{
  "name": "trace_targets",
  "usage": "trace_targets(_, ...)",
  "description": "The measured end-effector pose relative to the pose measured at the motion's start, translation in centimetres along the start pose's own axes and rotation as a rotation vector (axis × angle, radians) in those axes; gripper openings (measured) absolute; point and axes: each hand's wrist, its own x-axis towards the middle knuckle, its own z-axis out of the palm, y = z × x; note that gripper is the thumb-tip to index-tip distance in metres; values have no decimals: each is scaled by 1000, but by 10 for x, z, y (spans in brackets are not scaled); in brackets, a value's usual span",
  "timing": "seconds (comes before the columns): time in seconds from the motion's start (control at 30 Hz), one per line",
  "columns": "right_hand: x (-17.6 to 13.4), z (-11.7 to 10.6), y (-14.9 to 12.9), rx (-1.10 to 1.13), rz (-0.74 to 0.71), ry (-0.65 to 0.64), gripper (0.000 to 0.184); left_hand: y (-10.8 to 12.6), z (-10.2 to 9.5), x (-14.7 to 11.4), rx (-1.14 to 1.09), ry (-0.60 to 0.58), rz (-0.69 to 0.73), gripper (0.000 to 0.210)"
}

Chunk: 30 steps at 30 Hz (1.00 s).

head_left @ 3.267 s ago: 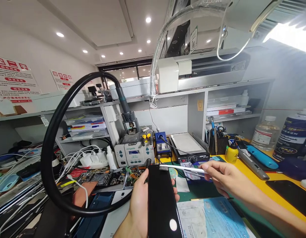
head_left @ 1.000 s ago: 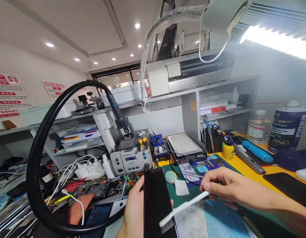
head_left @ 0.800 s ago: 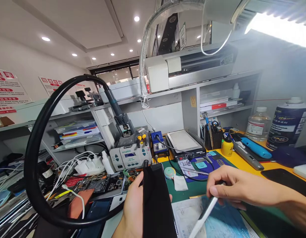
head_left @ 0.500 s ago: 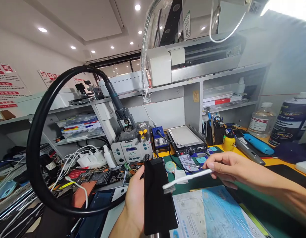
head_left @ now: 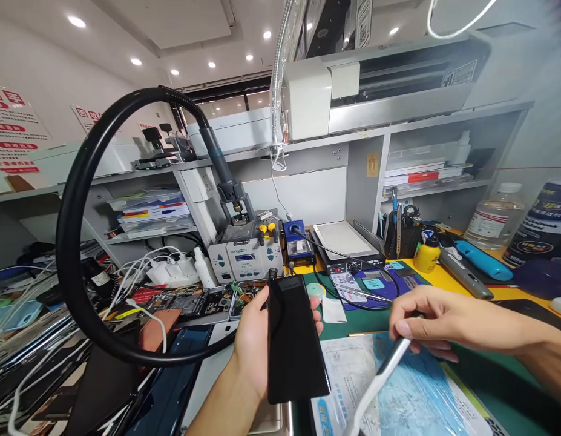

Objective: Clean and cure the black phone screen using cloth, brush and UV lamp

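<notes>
My left hand (head_left: 252, 345) is closed around a black smartphone (head_left: 296, 345), thumb along its left edge and fingertips showing at the right edge. The phone's dark, glossy face is turned up. In my right hand (head_left: 428, 321), fingers and thumb pinch the handle of a white toothbrush-like brush (head_left: 374, 387). Its handle slants down to the left, over a worn blue-and-white printed sheet (head_left: 398, 393). The bristle end lies at the bottom edge of the view and cannot be made out. Brush and phone are apart.
A thick black flexible hose (head_left: 71, 242) arcs over the left side. Behind the phone stand a soldering station (head_left: 246, 260) and a flat heating plate (head_left: 348, 242). Phone parts and white cables (head_left: 126, 260) crowd the left. Bottles, including a yellow one (head_left: 428, 254), stand at right.
The brush has swung off the phone, its bristle end now pointing down toward the bottom edge. My left hand's fingertips have come into sight. The view has shifted slightly.
</notes>
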Motion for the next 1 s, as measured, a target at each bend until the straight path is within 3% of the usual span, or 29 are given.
trace_targets(0.1,-1,0,0,82,-1,4,37,-1,1,-1,-11,-14,-12,59)
trace_targets(0.33,12,10,1,243,-64,258,39,-1,0,1,12,-21,-26,64)
trace_targets(0.5,22,20,6,160,-94,360,41,-1,0,-1,47,-32,-30,67)
trace_targets(0.67,28,28,10,-64,-96,475,45,-4,5,-4,39,-10,-28,70)
trace_targets(0.77,26,32,12,-116,-87,427,46,-6,8,-5,19,-8,-29,71)
trace_targets(1.0,12,33,16,-81,-22,130,35,-7,6,-3,-22,-36,-13,73)
